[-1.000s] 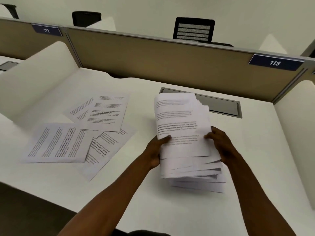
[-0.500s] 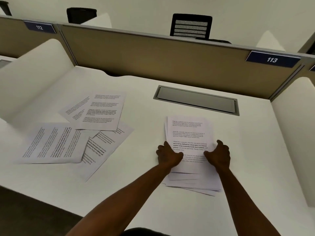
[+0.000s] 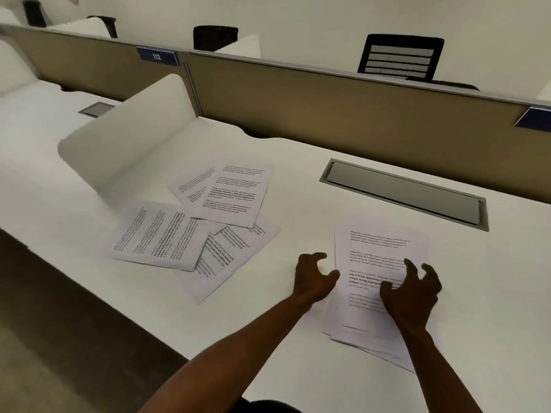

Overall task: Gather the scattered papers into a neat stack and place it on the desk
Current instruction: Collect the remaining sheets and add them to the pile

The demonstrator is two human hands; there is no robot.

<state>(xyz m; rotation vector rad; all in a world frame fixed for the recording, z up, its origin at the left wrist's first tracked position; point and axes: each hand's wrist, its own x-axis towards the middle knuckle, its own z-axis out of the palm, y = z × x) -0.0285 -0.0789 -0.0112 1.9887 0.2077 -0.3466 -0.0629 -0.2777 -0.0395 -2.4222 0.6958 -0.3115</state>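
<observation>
From the head view, a white desk (image 3: 298,338) fills most of the scene, closed at the back by a tan partition (image 3: 343,114) and on the left by a white curved side divider (image 3: 128,138). A grey recessed hatch (image 3: 402,193) is set into the desk top just behind the stack of papers (image 3: 378,254), which lies flat on the desk with its lower sheets fanned out unevenly at the near edge. The left hand (image 3: 313,278) sits at the stack's left edge, fingers curled like a claw and holding nothing, thumb tip at the paper's margin. The right hand (image 3: 411,296) hovers over the stack's right side, fingers likewise bent and spread, gripping nothing. Well to the left lie the scattered papers (image 3: 193,225), overlapping loosely at varied angles. A blue label reading 112 (image 3: 156,56) is fixed on the partition's top rail, and a black chair (image 3: 401,56) stands beyond it against a pale wall.
</observation>
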